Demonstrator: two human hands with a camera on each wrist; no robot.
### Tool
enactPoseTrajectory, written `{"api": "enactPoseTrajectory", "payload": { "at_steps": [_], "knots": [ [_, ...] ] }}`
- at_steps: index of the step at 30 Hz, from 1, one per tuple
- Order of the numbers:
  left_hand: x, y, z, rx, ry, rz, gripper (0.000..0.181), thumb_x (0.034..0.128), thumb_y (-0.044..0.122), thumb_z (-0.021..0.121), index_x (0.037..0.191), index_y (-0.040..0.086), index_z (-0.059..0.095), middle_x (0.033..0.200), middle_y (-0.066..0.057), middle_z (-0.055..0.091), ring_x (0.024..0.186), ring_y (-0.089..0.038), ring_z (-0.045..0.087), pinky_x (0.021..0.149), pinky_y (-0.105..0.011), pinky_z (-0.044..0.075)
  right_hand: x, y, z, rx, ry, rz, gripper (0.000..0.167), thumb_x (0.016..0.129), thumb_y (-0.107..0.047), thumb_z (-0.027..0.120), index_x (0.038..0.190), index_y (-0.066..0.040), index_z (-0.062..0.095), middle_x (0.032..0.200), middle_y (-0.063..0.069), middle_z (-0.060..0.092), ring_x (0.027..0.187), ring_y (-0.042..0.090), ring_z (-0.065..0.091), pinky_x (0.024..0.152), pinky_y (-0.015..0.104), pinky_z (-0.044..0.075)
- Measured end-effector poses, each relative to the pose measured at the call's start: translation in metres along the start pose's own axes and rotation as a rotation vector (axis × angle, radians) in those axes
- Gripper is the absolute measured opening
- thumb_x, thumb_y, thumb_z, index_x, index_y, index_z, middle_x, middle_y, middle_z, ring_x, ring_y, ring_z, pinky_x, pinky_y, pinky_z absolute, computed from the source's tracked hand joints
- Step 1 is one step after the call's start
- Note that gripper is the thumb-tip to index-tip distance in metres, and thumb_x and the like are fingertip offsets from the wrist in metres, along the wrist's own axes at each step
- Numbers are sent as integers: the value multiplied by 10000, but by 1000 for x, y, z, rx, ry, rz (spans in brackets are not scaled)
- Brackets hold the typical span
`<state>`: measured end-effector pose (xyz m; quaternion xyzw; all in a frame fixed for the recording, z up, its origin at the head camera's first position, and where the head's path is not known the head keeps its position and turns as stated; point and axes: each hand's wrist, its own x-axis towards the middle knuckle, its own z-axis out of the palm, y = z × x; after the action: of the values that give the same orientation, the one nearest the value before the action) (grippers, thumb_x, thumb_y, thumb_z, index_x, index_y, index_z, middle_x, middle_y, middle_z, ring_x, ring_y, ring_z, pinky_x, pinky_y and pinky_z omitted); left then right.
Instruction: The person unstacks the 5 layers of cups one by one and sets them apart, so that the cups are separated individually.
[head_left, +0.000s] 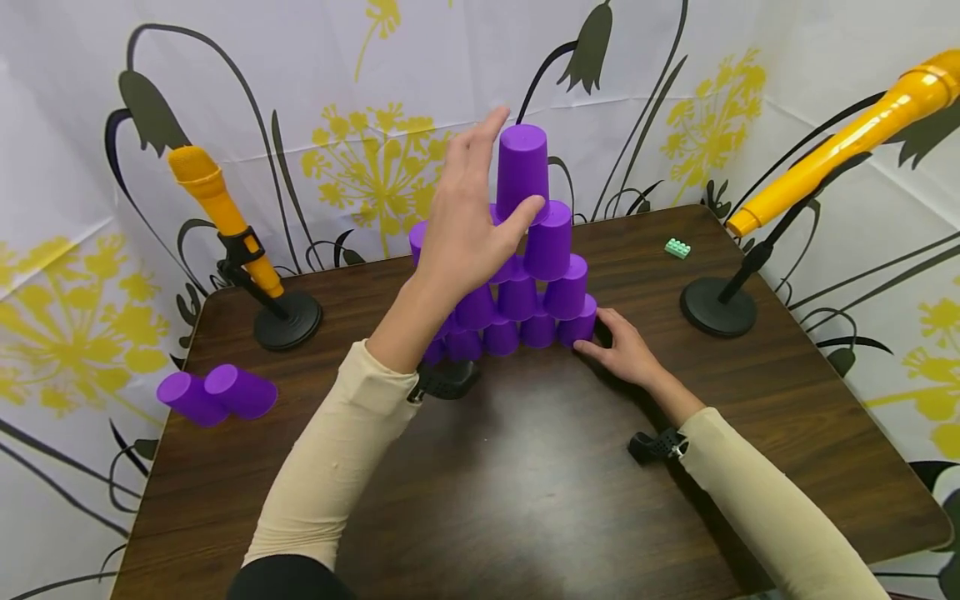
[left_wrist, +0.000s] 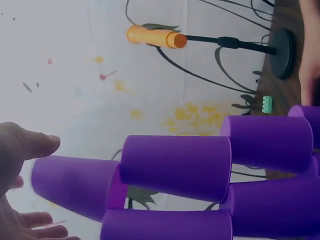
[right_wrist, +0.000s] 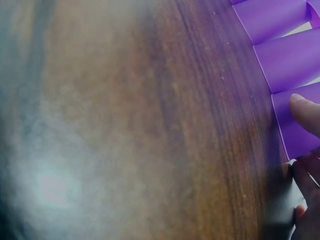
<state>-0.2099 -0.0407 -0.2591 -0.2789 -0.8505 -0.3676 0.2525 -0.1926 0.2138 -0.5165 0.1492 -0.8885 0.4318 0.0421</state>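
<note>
Upside-down purple cups stand stacked as a pyramid at the back middle of the table, with a single top cup (head_left: 522,171) at its peak. My left hand (head_left: 468,208) is spread beside that top cup, its thumb and straight fingers on either side. In the left wrist view a small gap shows between the thumb (left_wrist: 42,145) and the cup. Low down, my right hand (head_left: 626,350) holds the bottom row's right end cup (head_left: 577,323), thumb on its front and fingers round its outer side. The left forearm hides part of the pyramid's left side.
Two more purple cups (head_left: 242,392) lie at the table's left edge. Yellow microphones on black stands rise at the left (head_left: 217,200) and right (head_left: 847,142). A mint-green toy brick (head_left: 677,248) lies at the back right, and a patterned cloth (head_left: 420,75) hangs behind.
</note>
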Motion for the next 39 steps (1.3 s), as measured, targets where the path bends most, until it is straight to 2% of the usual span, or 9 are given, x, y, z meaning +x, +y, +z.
{"api": "enactPoseTrajectory", "payload": {
  "at_steps": [2, 5, 13, 17, 22, 25, 29, 34, 39],
  "knots": [
    [6, 0, 5, 10, -13, -54, 730, 892, 296, 701, 1523, 211, 344, 1421, -57, 421, 1265, -114, 457, 956, -280, 417, 0, 0, 0, -3, 2, -5, 621, 865, -201, 764, 1388, 4, 499, 1313, 211, 556, 1245, 372, 497, 1048, 544, 360],
    [10, -2, 11, -1, 11, -85, 653, 886, 269, 710, 1472, 197, 433, 1339, -47, 495, 1167, -130, 525, 885, -284, 444, 0, 0, 1, -7, -5, -7, 622, 867, -202, 763, 1388, 8, 496, 1313, 213, 555, 1242, 373, 499, 1045, 545, 364],
    [10, -8, 17, -87, 72, -46, 519, 869, 182, 735, 1348, 127, 543, 1223, -45, 567, 1029, -130, 579, 780, -231, 476, 0, -1, 1, 0, -8, 0, 612, 870, -192, 760, 1392, -10, 498, 1315, 192, 556, 1250, 348, 497, 1052, 524, 364],
    [6, -8, 11, -181, 105, -36, 520, 862, 152, 745, 1343, 118, 551, 1256, -29, 569, 1021, -122, 592, 756, -208, 523, 0, -1, 2, -2, -6, -6, 613, 869, -202, 762, 1391, -11, 501, 1314, 191, 558, 1247, 349, 499, 1049, 520, 368],
    [-12, -1, -11, -303, 238, 14, 527, 822, 120, 784, 1310, 107, 585, 1231, -11, 585, 1013, -136, 593, 742, -277, 566, -1, 0, 1, -6, -3, -7, 613, 865, -204, 766, 1383, -4, 505, 1304, 198, 562, 1241, 361, 503, 1045, 531, 368],
    [-31, 2, -32, -321, 334, 80, 515, 805, 99, 795, 1279, 49, 599, 1219, -39, 596, 1005, -174, 595, 748, -316, 577, -1, 0, 0, -5, -5, 8, 612, 865, -202, 766, 1385, -11, 504, 1306, 192, 561, 1245, 353, 500, 1052, 526, 361],
    [-66, -8, -67, -285, 427, 83, 506, 779, 57, 800, 1241, -20, 609, 1213, -73, 603, 1026, -237, 595, 780, -340, 575, -1, 0, 0, -1, -15, 22, 618, 873, -210, 757, 1397, -17, 494, 1319, 188, 551, 1259, 350, 488, 1061, 528, 351],
    [-127, -59, -105, -96, 471, -102, 546, 747, 78, 823, 1260, 69, 639, 1197, -36, 614, 1044, -206, 590, 773, -204, 544, -1, 0, 0, -8, -13, 21, 622, 873, -213, 757, 1398, -13, 492, 1323, 191, 549, 1264, 350, 486, 1064, 524, 350],
    [-189, -121, -117, 121, 444, -311, 602, 749, 108, 836, 1309, 183, 628, 1155, -43, 615, 1004, -106, 568, 737, -90, 484, 0, 1, 0, -15, -10, 22, 622, 874, -213, 757, 1399, -14, 490, 1330, 191, 546, 1266, 348, 485, 1065, 522, 350]
  ]
}}
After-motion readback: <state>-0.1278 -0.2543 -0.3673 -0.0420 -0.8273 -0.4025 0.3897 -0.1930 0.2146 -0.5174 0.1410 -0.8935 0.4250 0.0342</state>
